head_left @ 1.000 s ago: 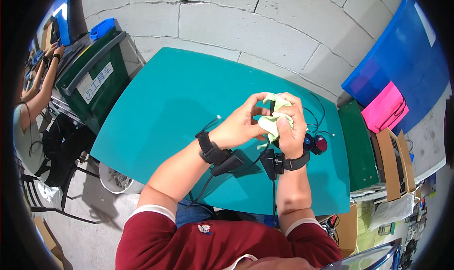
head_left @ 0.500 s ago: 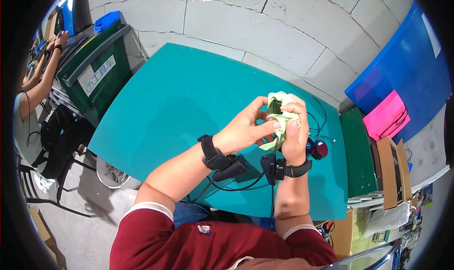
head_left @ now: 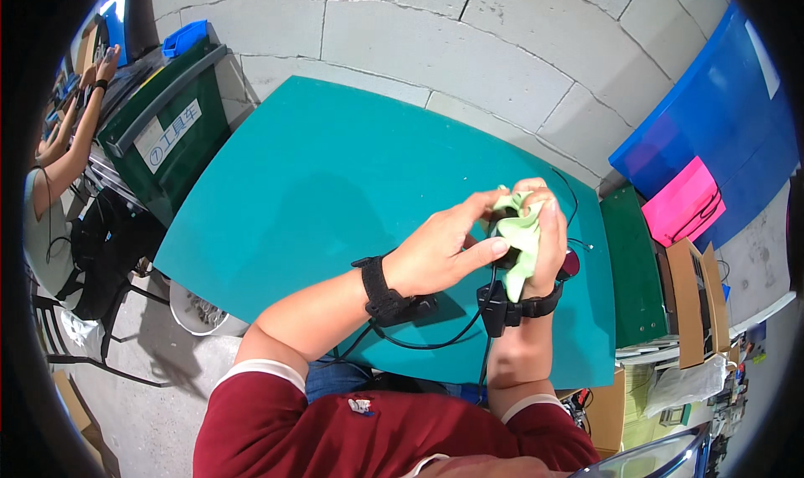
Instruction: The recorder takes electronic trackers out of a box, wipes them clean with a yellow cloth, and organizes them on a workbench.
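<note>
Over the right part of the teal tabletop (head_left: 276, 160), both hands meet around a crumpled light green cloth (head_left: 523, 235). A dark rounded object (head_left: 503, 224) shows between the fingers, partly covered, its kind unclear. My left hand (head_left: 435, 248) grips this object from the left, thumb below and fingers above. Curled over the cloth from the right is my right hand (head_left: 548, 244), pressing it against the object. Each wrist wears a black strap with a small black module, the left strap (head_left: 383, 290) and the right module (head_left: 494, 310), with black cables attached.
A dark, reddish round item (head_left: 569, 264) lies just right of my right hand, near thin black cables. A green tool cart (head_left: 180, 126) stands left, with a co-worker's arms (head_left: 75, 147) beyond. To the right are a pink bag (head_left: 682, 202) and a cardboard box (head_left: 691, 302).
Both hands have shifted a little right and nearer to me with the cloth. The cloth now hangs lower over my right palm, and more of the dark object shows.
</note>
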